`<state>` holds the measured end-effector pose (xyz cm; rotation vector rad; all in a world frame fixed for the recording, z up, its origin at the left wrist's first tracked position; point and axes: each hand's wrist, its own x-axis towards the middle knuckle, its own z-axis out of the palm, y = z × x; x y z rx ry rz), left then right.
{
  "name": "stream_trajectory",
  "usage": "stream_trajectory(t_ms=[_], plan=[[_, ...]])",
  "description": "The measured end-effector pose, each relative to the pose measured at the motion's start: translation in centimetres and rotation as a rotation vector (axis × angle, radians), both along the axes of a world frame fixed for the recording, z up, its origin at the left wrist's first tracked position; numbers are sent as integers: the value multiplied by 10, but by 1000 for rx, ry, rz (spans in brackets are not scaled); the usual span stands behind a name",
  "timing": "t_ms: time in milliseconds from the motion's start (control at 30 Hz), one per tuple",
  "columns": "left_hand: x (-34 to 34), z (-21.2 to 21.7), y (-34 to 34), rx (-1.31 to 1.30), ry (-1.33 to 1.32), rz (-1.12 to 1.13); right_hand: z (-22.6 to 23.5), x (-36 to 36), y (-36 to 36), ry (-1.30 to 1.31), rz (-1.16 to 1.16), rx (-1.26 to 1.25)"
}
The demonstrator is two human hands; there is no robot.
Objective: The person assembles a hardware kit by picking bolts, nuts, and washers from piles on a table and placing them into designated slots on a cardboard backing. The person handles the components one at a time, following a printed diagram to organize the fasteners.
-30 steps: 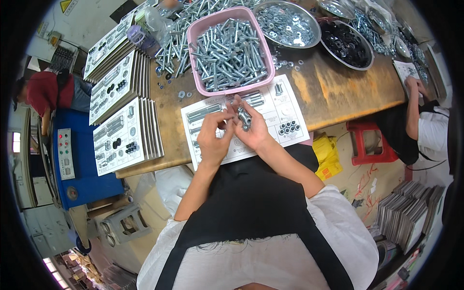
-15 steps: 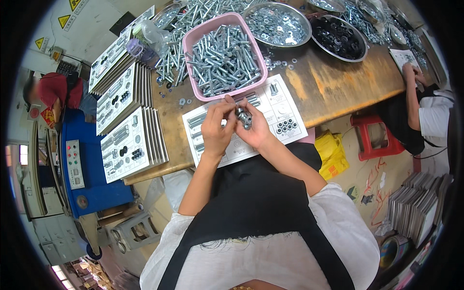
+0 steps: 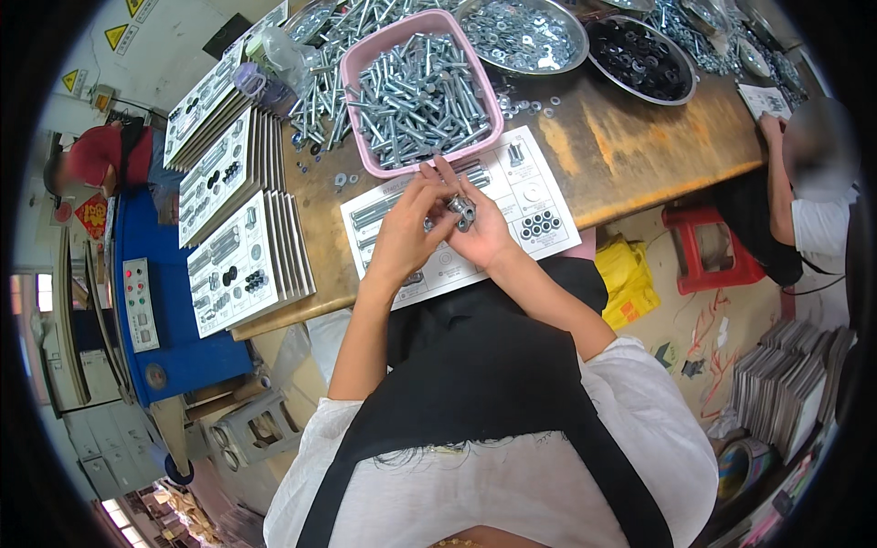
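Observation:
My right hand (image 3: 484,236) is cupped, palm up, around several small shiny metal nuts (image 3: 461,212). My left hand (image 3: 408,236) leans in from the side, its fingers curled and pinched against the right palm. A silvery bit shows at the left fingertips, but they hide what it is. Under both hands lies a white printed card (image 3: 548,196) with pictures of bolts, washers and nuts. Just beyond my fingertips stands a pink plastic basket (image 3: 494,108) heaped with silver bolts (image 3: 422,96).
Stacks of printed cards (image 3: 233,265) line the table's left side. Metal bowls of silver washers (image 3: 525,36) and black washers (image 3: 639,62) stand behind; loose bolts (image 3: 324,105) spill beside the basket. A co-worker (image 3: 804,192) sits at right near a red stool (image 3: 713,247).
The view has shifted slightly. My left fingers have moved further over the right palm, and the nuts in it have shifted. The co-worker at right leans further into view.

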<state>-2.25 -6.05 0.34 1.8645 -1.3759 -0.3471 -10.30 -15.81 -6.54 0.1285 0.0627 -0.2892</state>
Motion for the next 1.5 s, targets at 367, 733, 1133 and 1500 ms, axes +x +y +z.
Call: stream_trajectory(t_ms=[367, 733, 1133, 1500], plan=[[2, -1, 3, 91, -155, 0, -9, 7, 6, 50, 14, -117], [0, -3, 15, -2, -56, 79, 4, 4, 11, 31, 95, -129], [12, -10, 97, -91, 915, -103, 24, -52, 7, 266, 737, -815], [5, 17, 102, 191, 714, -444, 41, -54, 18, 130, 948, -1223]])
